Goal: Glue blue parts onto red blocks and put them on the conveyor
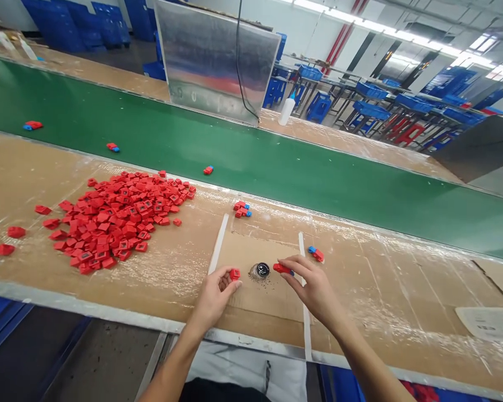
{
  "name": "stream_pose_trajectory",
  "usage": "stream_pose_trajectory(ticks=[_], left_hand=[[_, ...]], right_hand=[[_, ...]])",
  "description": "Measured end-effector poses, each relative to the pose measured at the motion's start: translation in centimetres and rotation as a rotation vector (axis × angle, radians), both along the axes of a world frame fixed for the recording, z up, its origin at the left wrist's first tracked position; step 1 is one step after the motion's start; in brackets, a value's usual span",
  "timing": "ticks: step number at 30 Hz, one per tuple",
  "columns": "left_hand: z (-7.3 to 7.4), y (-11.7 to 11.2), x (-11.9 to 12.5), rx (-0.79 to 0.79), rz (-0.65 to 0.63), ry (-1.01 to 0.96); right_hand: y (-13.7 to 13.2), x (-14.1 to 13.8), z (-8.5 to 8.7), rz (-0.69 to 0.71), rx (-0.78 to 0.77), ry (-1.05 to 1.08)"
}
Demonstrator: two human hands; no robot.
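My left hand (218, 293) pinches a small red plastic piece (235, 273) just above the cardboard-covered bench. My right hand (312, 285) pinches a red and blue assembled piece (283, 269) at its fingertips. Between the two hands sits a small round dark container (260, 271) with tiny dark bits scattered around it. A red and blue piece (316, 254) lies just beyond my right hand. A large heap of red pieces (117, 220) lies to the left on the bench.
A green conveyor belt (276, 162) runs behind the bench and carries a few red and blue pieces (208, 170). A small cluster of assembled pieces (242, 209) lies near the belt edge. A metal box (216, 61) and a white squeeze bottle (286, 109) stand beyond.
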State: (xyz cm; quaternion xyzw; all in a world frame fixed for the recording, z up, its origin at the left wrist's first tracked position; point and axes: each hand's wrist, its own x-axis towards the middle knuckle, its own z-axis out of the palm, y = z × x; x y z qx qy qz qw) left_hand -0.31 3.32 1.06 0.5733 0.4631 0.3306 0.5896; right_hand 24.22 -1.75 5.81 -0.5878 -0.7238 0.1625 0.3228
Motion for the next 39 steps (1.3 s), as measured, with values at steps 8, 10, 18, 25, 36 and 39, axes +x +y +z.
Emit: stream_pose_trajectory(ticks=[8, 10, 18, 25, 36, 39], left_hand=[[-0.7, -0.4, -0.3, 0.036, -0.017, -0.002], [-0.7, -0.4, -0.4, 0.036, -0.024, 0.0], [0.1, -0.5, -0.8, 0.02, -0.1, -0.019], [0.3, -0.5, -0.8, -0.001, -0.1, -0.017], [0.4, -0.7, -0.7, -0.066, -0.124, -0.073], [0.5, -0.7, -0.8, -0.069, -0.115, -0.08]], right_hand=[[2.1, 0.2, 0.4, 0.202, 0.087, -0.146], [2.4, 0.2, 0.6, 0.237, 0.09, -0.156], [3.3, -0.2, 0.6, 0.309, 0.048, -0.222], [3.1, -0.1, 0.6, 0.307, 0.041, -0.295], [2.9, -0.5, 0.8, 0.298, 0.051, -0.367], [2.7, -0.6, 1.2, 0.311, 0.034, -0.385]])
